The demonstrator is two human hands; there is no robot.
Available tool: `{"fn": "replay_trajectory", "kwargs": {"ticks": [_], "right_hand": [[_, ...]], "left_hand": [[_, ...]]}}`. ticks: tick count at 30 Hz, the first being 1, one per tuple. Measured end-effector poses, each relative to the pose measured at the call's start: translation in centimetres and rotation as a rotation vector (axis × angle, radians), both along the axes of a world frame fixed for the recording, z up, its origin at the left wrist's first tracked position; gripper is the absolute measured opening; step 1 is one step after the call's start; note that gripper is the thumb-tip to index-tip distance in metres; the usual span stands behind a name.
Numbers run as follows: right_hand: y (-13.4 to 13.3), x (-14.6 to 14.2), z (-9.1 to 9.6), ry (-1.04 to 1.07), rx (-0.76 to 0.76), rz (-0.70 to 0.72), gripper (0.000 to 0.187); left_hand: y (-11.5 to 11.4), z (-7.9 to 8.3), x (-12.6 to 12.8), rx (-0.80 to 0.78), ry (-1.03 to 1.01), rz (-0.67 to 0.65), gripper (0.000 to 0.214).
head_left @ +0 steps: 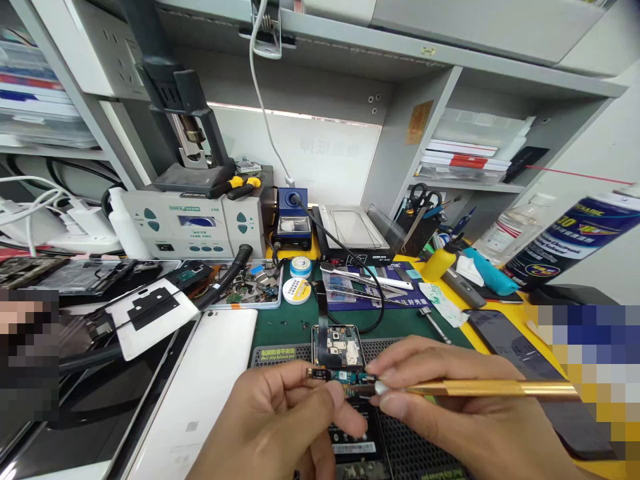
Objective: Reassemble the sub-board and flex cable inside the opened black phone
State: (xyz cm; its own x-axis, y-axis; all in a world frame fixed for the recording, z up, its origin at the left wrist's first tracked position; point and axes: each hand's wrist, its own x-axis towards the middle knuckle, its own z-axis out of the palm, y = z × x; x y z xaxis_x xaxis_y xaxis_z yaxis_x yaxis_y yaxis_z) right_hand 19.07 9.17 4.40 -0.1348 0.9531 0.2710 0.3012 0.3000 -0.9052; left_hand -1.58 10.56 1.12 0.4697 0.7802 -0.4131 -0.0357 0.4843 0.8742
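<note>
Grips a small circuit board [343, 376] between thumb and fingers of the left hand [285, 417], low over an opened phone [351, 350]. Holds a gold-handled tool [475, 389] in the right hand [465, 410], thumb and fingertips closed round the pale collar, dark tip pointing left at the board; cannot tell whether touching. Has the phone lying at the far edge of a black perforated pad [410, 433], with a black labelled battery [355, 440] closer to the near edge and a black ribbon cable [323, 320] running past the far edge. Shows a large white panel [200, 393] off the pad's left edge and a dark phone [500, 333] off the right, on the yellow table. Beyond the far edge, shows two round tubs [297, 291] on a green mat [285, 325], just beside a tray of loose parts [279, 287]. Toward the table's far edge, has a grey QUICK station [200, 243] and a flat plate unit [350, 223].
</note>
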Motion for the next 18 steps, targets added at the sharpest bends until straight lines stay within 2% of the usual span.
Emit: {"fn": "replay_trajectory", "kwargs": {"ticks": [4,18], "right_hand": [[-0.15,0.06,0.14,-0.049,0.011,-0.001,0.01],[-0.1,-0.13,0.16,-0.009,0.009,0.007,0.012]], "left_hand": [[-0.05,0.09,0.0,0.001,0.015,0.001,0.039],[-0.12,0.38,0.08,0.028,0.013,-0.01,0.036]]}}
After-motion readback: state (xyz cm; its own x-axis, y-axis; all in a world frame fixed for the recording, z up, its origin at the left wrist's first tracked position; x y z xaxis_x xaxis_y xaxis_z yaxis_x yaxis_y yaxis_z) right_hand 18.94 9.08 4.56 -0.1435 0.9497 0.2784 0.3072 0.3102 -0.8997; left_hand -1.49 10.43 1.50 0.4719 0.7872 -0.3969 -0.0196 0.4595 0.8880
